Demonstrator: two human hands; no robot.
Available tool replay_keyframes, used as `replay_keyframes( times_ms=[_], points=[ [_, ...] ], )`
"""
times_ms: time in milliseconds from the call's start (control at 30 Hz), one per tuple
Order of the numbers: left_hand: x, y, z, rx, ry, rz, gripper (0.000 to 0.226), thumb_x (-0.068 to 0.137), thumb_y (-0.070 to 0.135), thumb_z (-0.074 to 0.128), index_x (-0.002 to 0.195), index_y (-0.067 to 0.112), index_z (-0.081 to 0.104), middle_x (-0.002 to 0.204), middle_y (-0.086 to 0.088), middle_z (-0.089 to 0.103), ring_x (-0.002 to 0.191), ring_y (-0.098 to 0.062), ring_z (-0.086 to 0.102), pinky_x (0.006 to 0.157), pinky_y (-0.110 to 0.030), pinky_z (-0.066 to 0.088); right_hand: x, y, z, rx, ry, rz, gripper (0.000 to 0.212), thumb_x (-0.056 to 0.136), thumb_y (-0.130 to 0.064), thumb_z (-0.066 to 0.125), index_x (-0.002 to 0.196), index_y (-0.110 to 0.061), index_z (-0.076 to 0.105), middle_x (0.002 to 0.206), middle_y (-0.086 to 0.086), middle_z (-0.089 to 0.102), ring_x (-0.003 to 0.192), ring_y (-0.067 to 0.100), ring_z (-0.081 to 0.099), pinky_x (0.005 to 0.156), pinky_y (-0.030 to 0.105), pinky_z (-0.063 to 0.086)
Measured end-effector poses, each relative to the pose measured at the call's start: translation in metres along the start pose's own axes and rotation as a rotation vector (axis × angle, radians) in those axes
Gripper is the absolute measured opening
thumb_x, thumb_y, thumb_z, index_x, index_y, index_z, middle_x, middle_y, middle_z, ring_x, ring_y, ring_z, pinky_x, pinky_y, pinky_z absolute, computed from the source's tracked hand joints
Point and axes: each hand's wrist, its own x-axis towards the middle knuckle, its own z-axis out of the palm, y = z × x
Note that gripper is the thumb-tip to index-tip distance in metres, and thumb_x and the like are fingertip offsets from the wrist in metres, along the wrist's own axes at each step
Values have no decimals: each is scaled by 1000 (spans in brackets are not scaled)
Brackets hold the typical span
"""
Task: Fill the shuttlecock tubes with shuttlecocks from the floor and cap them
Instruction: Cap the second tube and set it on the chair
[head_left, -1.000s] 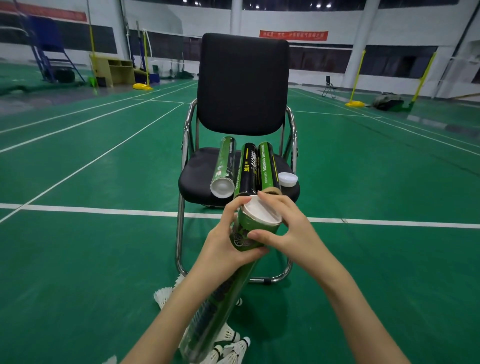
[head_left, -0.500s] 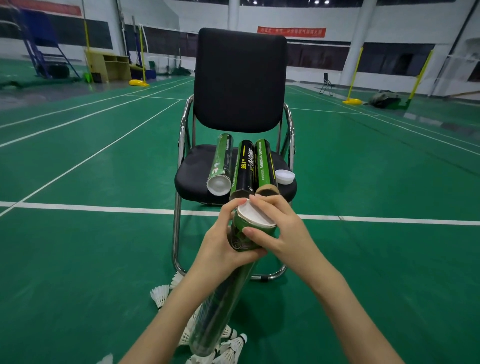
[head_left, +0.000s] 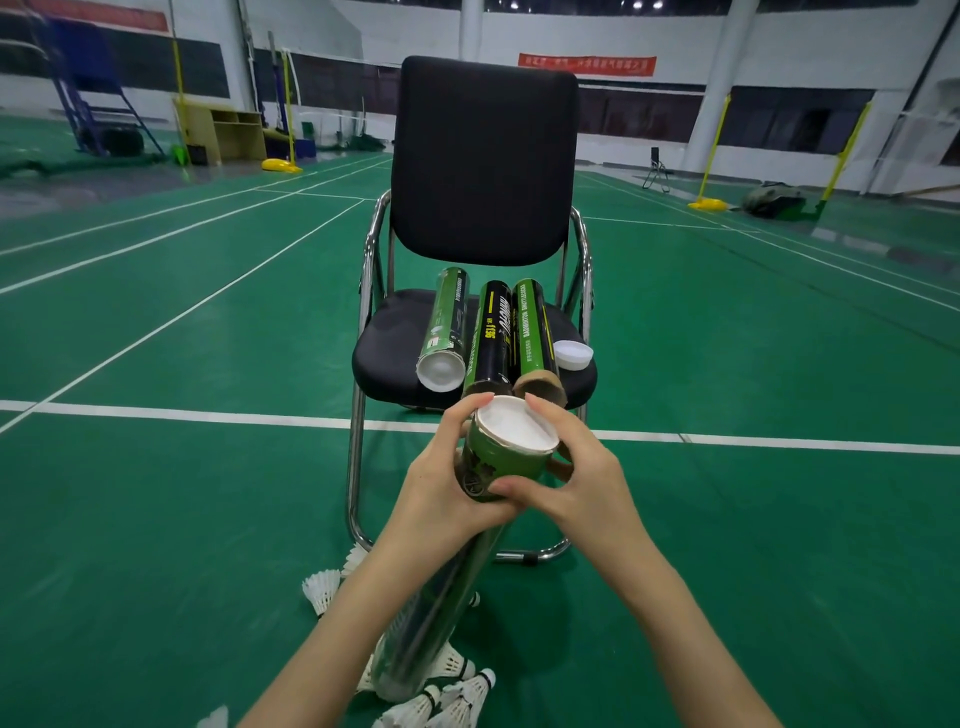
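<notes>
Chair seat (head_left: 384, 343) – three tubes (head_left: 445, 327), cap (head_left: 573, 355)

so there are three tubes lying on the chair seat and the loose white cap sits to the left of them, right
Not quite. The head view shows three tubes lying on the chair seat, but the loose white cap sits to their right, beside the rightmost tube, not to the left.

Four shuttlecock tubes (head_left: 488, 338), one loose cap (head_left: 573, 355), one chair (head_left: 483, 161), several floor shuttlecocks (head_left: 322, 590).
</notes>
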Motion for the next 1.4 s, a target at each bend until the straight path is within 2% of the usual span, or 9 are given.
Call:
replay_keyframes(
  times_ms=[200, 333, 567, 667, 800, 1000, 1133, 1267, 1400],
  points=[
    [0, -4, -4, 34, -9, -18, 78, 51, 38, 78, 117, 54, 39, 105, 24, 60, 93, -2, 62, 83, -23, 50, 3, 1, 2, 147, 7, 120, 70, 54, -20, 88, 117, -23, 58, 116, -11, 58, 111, 0, 52, 83, 7, 44],
    [2, -5, -9, 63, -17, -12, 84, 57, 19, 85, 116, 57, 38, 107, 25, 58, 94, -4, 62, 85, -31, 51, 10, -1, -3, 248, -84, 202, 56, 62, -33, 78, 114, -32, 58, 110, -9, 66, 105, 2, 60, 86, 16, 47],
    [4, 1, -26, 120, -30, 24, 88, 61, 16, 85, 123, 55, 37, 112, 26, 57, 101, 3, 57, 86, -16, 45, 18, -20, -15, 407, -345, 417, 59, 70, -49, 64, 124, -29, 52, 116, 3, 65, 104, 18, 65, 83, 41, 56],
    [3, 7, -33, 226, -12, 59, 93, 59, 21, 86, 123, 61, 31, 116, 17, 56, 108, -4, 54, 91, -28, 46, 21, -26, -16, 472, -475, 462, 52, 77, -47, 61, 124, -26, 53, 121, 7, 63, 103, 26, 66, 90, 45, 52],
    [3, 14, -43, 237, 45, 70, 99, 57, 25, 87, 126, 50, 21, 117, 25, 56, 109, -11, 54, 89, -45, 47, 27, -39, -9, 545, -432, 430, 45, 79, -34, 62, 120, -18, 56, 120, 10, 64, 105, 26, 65, 91, 45, 52],
    [11, 36, -61, 345, 160, 120, 86, 58, 23, 86, 122, 56, 36, 116, 23, 51, 103, -2, 46, 84, -18, 39, 37, -66, -4, 570, -360, 312, 36, 85, -21, 63, 121, -17, 58, 117, 9, 65, 108, 21, 63, 87, 42, 55],
    [18, 55, -74, 568, 201, 130, 87, 65, 39, 79, 126, 62, 21, 109, 11, 41, 103, -12, 38, 80, -27, 37, 45, -83, -2, 600, -309, 221, 38, 77, -21, 67, 115, -22, 61, 109, 4, 69, 102, 19, 65, 82, 34, 56],
    [22, 68, -92, 258, 57, 100, 78, 66, 49, 71, 133, 53, 32, 123, 13, 49, 115, -1, 45, 93, -22, 43, 54, -93, 2, 609, -293, 159, 46, 80, -13, 65, 124, -21, 55, 107, 2, 68, 94, 14, 67, 72, 24, 55],
    [25, 72, -108, 110, 40, 106, 61, 77, 52, 61, 134, 40, 42, 128, 16, 54, 119, 1, 47, 83, -4, 39, 62, -100, 6, 610, -317, 125, 45, 82, -10, 63, 125, -21, 54, 111, 2, 67, 102, 19, 65, 80, 32, 57]
  ],
)
